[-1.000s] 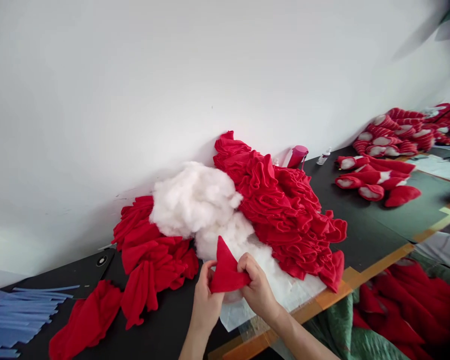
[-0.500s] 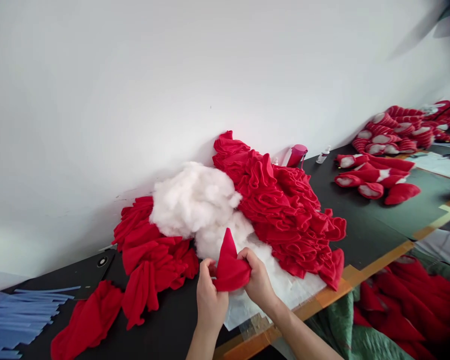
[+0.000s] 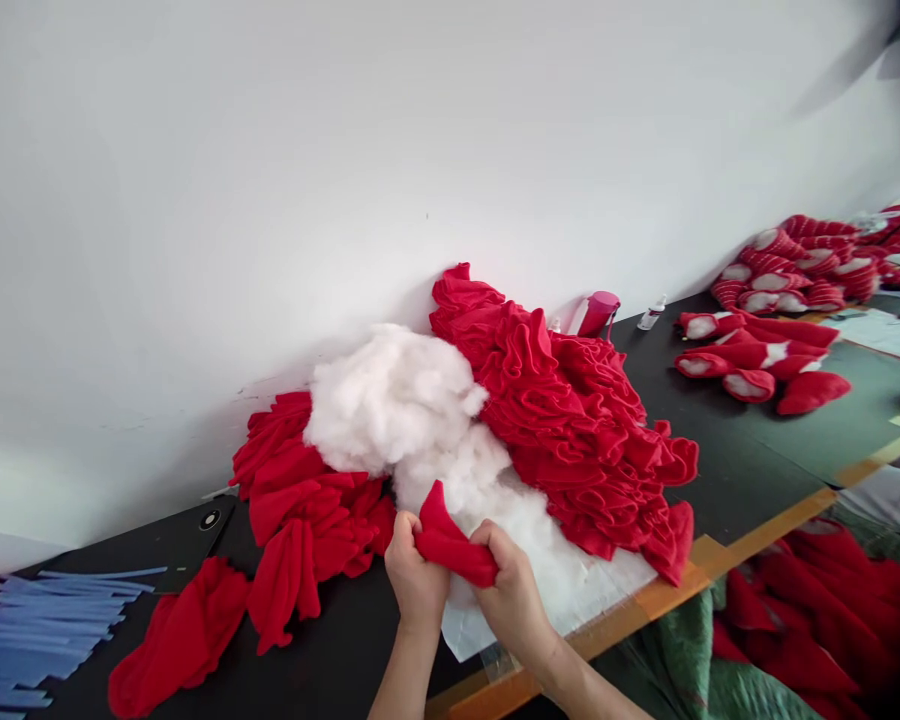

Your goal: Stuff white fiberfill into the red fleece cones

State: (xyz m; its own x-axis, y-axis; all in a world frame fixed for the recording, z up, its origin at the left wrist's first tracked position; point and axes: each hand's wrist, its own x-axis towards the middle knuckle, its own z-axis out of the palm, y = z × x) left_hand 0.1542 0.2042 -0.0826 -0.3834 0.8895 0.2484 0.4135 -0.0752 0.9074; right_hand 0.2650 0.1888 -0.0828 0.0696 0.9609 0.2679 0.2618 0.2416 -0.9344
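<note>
A small red cone-shaped fabric piece (image 3: 454, 548) is stretched between my two hands, its pointed tip up and leaning left. My left hand (image 3: 414, 570) grips its left edge, thumb on top. Closed on the right end is my right hand (image 3: 508, 580). Just beyond them lies a heap of white stuffing (image 3: 394, 400), part of it spread on a white sheet (image 3: 461, 630). A large pile of red fabric pieces (image 3: 570, 420) stands right of the stuffing, and a smaller red pile (image 3: 307, 520) lies to its left.
Blue strips (image 3: 52, 630) lie at the left near a black phone-like object (image 3: 210, 520). Stuffed red pieces (image 3: 765, 360), a small bottle (image 3: 651, 314) and striped red pieces (image 3: 802, 265) are at the right. Tape (image 3: 772, 525) runs along the table's edge; below it, a green sack (image 3: 667, 650) holds red fabric.
The red piece has been lowered slightly and pulled wider, its upright tip now shorter and leaning left. Both hands have turned with it. The view has shifted slightly.
</note>
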